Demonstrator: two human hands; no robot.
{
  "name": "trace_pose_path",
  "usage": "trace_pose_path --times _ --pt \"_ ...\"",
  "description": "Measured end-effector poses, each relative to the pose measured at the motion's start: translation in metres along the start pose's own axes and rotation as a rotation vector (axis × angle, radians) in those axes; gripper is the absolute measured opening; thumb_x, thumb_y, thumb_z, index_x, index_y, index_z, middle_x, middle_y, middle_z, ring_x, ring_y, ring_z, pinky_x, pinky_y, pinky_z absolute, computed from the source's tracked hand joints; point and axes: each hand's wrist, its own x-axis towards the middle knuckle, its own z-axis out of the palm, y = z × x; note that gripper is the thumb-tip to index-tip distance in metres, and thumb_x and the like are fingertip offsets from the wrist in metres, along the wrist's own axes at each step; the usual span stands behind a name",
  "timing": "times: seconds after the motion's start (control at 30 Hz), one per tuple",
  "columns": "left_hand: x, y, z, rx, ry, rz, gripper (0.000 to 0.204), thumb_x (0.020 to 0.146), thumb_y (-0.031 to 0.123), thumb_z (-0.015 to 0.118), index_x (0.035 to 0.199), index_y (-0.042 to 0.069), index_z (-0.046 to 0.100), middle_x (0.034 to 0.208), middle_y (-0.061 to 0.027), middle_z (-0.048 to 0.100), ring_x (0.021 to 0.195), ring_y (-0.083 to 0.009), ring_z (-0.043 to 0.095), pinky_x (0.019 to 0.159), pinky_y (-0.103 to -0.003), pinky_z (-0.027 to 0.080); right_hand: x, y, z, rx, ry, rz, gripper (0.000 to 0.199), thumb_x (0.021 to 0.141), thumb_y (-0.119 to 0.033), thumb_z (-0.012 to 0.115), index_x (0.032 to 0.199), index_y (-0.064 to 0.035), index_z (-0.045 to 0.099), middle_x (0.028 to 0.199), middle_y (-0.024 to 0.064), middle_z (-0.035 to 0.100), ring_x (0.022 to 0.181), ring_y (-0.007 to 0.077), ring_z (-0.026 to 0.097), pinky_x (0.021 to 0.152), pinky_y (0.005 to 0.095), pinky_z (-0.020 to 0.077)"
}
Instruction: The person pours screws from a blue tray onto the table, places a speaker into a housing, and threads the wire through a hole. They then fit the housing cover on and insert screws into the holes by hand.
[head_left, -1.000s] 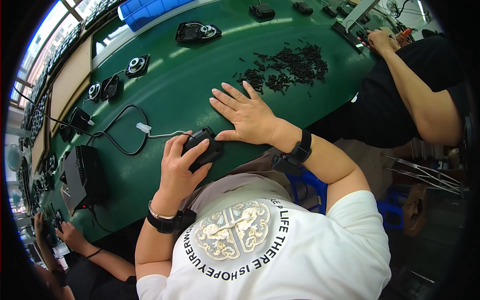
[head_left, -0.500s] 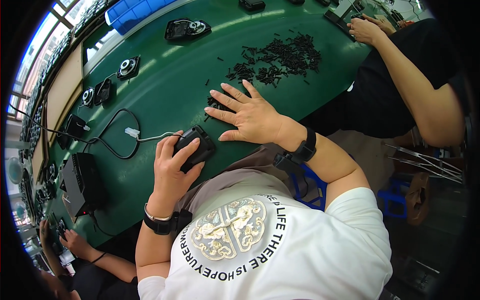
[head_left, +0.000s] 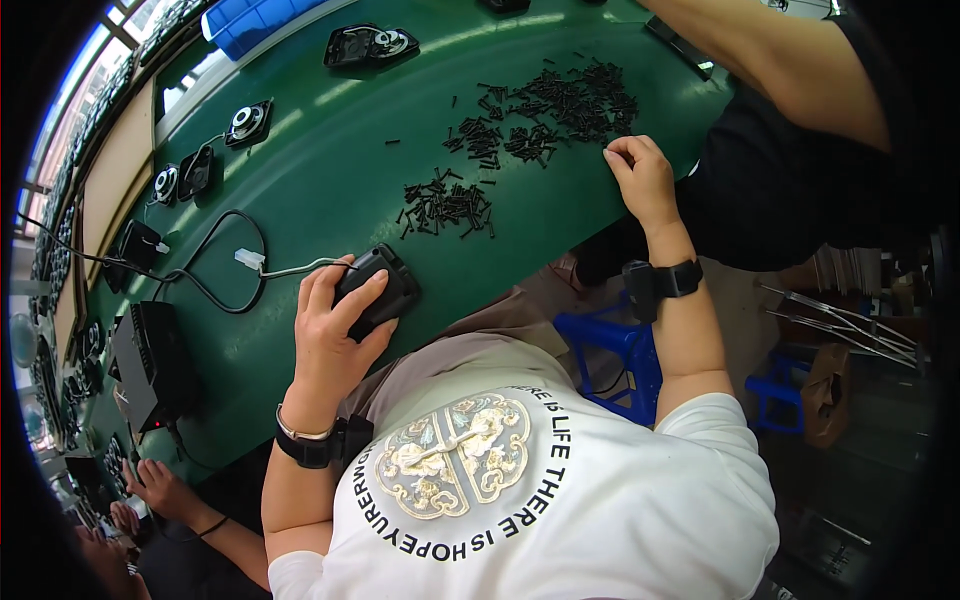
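Note:
My left hand (head_left: 332, 318) is closed over a small black plastic casing (head_left: 398, 290) near the table's front edge. A grey cable (head_left: 300, 271) with a white connector (head_left: 249, 259) runs out from under its fingers. My right hand (head_left: 645, 180) is raised near the right front edge, thumb and fingertips pinched together; whatever they hold, if anything, is too small to make out. It is beside a large spread of black screws (head_left: 575, 100). A smaller heap of black screws (head_left: 445, 205) lies between my two hands, nearer the casing.
Speaker units in open black casings (head_left: 370, 45) lie along the far and left parts of the green table (head_left: 330, 170). A black power box (head_left: 150, 365) stands at left, a blue bin (head_left: 255, 22) at the back. A co-worker's arm (head_left: 790, 50) reaches in at right; another person's hand (head_left: 165, 490) shows lower left.
My right hand has moved right, from spread fingers over the small screw heap to a pinch by the large one, uncovering the small heap. The right co-worker's arm has reached farther over the table.

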Motion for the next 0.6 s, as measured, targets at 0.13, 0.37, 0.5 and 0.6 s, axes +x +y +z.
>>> trace_pose_path --times 0.13,0.37,0.5,0.6 --pt "-0.002 -0.003 -0.002 0.001 0.012 -0.011 0.059 0.058 0.007 0.082 0.115 0.016 0.07 0.12 -0.0173 0.057 0.111 -0.0365 0.055 0.092 -0.044 0.049 0.0 0.001 0.003 -0.196 0.09 -0.232 0.012 0.09 -0.009 0.066 0.096 0.0003 0.065 0.087 0.0063 0.065 0.074 0.0139 0.061 0.068 0.0271 0.05" --pt "-0.003 -0.006 0.003 -0.007 0.042 -0.003 0.059 0.06 0.009 0.082 0.116 0.019 0.069 0.12 -0.0175 0.057 0.11 -0.0369 0.055 0.092 -0.044 0.049 -0.028 -0.123 -0.002 0.904 -0.35 0.095 0.008 0.092 -0.007 0.066 0.09 0.0005 0.065 0.081 0.0016 0.064 0.071 0.0076 0.058 0.066 0.0207 0.0474" --pt "-0.002 -0.008 0.003 -0.039 0.035 0.001 0.058 0.061 0.01 0.082 0.116 0.02 0.069 0.12 -0.017 0.058 0.109 -0.0364 0.055 0.092 -0.044 0.049 -0.025 -0.18 0.015 1.15 -0.756 0.117 0.008 0.09 -0.008 0.068 0.092 0.0 0.066 0.078 0.0005 0.064 0.067 0.007 0.056 0.063 0.0192 0.0459" --pt "-0.001 -0.006 0.002 -0.048 0.032 -0.003 0.057 0.062 0.01 0.082 0.116 0.021 0.069 0.12 -0.0161 0.057 0.11 -0.0357 0.055 0.092 -0.044 0.048 -0.005 -0.198 0.041 1.113 -0.84 0.145 0.011 0.089 -0.01 0.07 0.092 -0.0004 0.068 0.075 0.0005 0.064 0.066 0.0066 0.057 0.06 0.0187 0.0449"
